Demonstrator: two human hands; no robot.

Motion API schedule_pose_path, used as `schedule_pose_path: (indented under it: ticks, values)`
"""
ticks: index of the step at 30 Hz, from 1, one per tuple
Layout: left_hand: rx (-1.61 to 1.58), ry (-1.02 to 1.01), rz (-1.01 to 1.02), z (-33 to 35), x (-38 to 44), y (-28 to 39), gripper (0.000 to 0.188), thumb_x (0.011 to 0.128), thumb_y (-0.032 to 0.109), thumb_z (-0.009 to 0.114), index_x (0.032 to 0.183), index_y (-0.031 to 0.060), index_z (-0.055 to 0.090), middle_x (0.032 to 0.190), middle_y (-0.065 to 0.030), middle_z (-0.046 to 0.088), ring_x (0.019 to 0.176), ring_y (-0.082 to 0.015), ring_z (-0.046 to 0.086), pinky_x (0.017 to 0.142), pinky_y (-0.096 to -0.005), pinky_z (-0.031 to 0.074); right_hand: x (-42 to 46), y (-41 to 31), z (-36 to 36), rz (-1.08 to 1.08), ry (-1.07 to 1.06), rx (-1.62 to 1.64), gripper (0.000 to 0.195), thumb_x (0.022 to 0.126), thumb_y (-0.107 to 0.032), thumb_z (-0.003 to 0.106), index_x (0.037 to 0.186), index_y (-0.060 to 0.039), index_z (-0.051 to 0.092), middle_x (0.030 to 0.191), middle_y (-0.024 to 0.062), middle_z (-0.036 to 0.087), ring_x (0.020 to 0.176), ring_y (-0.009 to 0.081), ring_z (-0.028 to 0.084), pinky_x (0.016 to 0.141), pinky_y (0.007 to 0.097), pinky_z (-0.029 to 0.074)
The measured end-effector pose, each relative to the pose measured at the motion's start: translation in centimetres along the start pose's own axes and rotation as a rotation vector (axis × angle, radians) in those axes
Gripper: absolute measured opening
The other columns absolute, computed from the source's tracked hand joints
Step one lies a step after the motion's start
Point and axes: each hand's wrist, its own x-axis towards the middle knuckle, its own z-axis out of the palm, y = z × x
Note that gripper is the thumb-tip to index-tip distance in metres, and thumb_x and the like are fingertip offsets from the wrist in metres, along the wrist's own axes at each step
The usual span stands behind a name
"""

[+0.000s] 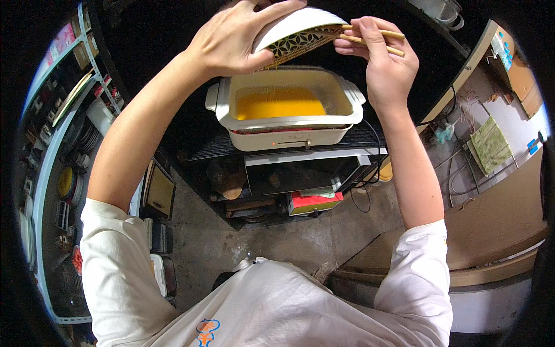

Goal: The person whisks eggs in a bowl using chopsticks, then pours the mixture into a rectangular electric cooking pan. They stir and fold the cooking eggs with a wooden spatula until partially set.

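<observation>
My left hand [230,43] grips a white bowl [299,21] and holds it steeply tipped over an electric cooking pot [290,139]. A dark-and-white geometric pattern shows on the bowl's lower side. Thin yellow strands drip from its rim. Between the fingers of my right hand [386,56] is a pair of wooden chopsticks [373,40], their tips at the bowl's right edge. Inside the cream-coloured rectangular pot lies a yellow liquid [279,104], which looks like beaten egg. A small orange light glows beside the slider on the pot's front.
The pot stands on a black shelf unit [208,145], with a microwave-like appliance [303,173] below. A red and green box [315,203] sits lower down. Black cables [376,143] hang at the right. A metal rack [43,182] with stacked dishes runs along the left.
</observation>
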Motion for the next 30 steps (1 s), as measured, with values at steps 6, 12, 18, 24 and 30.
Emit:
schedule_pose_path:
  ticks: [6, 12, 18, 24, 30]
  values:
    - [-0.029, -0.021, -0.049, -0.2, -0.4, -0.4, 0.098, 0.064, 0.034, 0.067, 0.155, 0.008, 0.043, 0.111, -0.0301, 0.064, 0.1, -0.0429, 0.062, 0.094, -0.0496, 0.052, -0.5, -0.6, -0.1, -0.013, -0.032, -0.077, 0.022, 0.107, -0.015, 0.06, 0.113, 0.0048, 0.067, 0.098, 0.0185, 0.074, 0.082, 0.0265, 0.077, 0.073, 0.0371, 0.068]
    - [0.03, 0.027, 0.029, -0.2, -0.5, -0.4, 0.102, 0.063, 0.034, 0.068, 0.158, 0.0108, 0.039, 0.115, -0.0297, 0.064, 0.103, -0.0436, 0.06, 0.093, -0.0507, 0.052, -1.6, -0.2, -0.4, -0.072, -0.021, -0.049, 0.021, 0.106, -0.016, 0.06, 0.111, 0.0035, 0.068, 0.094, 0.0147, 0.074, 0.081, 0.021, 0.077, 0.072, 0.0317, 0.066]
    - [0.027, 0.032, 0.055, -0.4, -0.6, -0.8, 0.103, 0.063, 0.038, 0.067, 0.158, 0.0105, 0.04, 0.116, -0.0298, 0.064, 0.104, -0.0436, 0.06, 0.094, -0.0507, 0.052, -1.9, -0.3, -0.2, -0.08, -0.023, -0.059, 0.02, 0.106, -0.015, 0.061, 0.111, 0.0024, 0.068, 0.096, 0.0126, 0.074, 0.083, 0.0194, 0.076, 0.074, 0.0317, 0.066]
    - [0.044, 0.044, 0.155, -1.2, -0.2, -0.8, 0.103, 0.064, 0.046, 0.067, 0.157, 0.009, 0.042, 0.12, -0.0314, 0.061, 0.104, -0.0435, 0.059, 0.094, -0.0508, 0.051, -3.4, 0.0, 0.2, -0.241, -0.074, -0.162, 0.012, 0.102, -0.009, 0.066, 0.106, 0.0009, 0.071, 0.095, 0.0085, 0.073, 0.084, 0.0147, 0.074, 0.076, 0.0264, 0.064]
    - [0.057, 0.025, 0.189, -0.9, 0.8, -1.0, 0.106, 0.063, 0.051, 0.067, 0.158, 0.0105, 0.043, 0.12, -0.0298, 0.059, 0.105, -0.0432, 0.059, 0.093, -0.0513, 0.051, -4.3, 0.2, 0.2, -0.384, -0.075, -0.281, 0.009, 0.1, -0.007, 0.069, 0.104, 0.0001, 0.072, 0.095, 0.0095, 0.072, 0.083, 0.0135, 0.071, 0.072, 0.0241, 0.059]
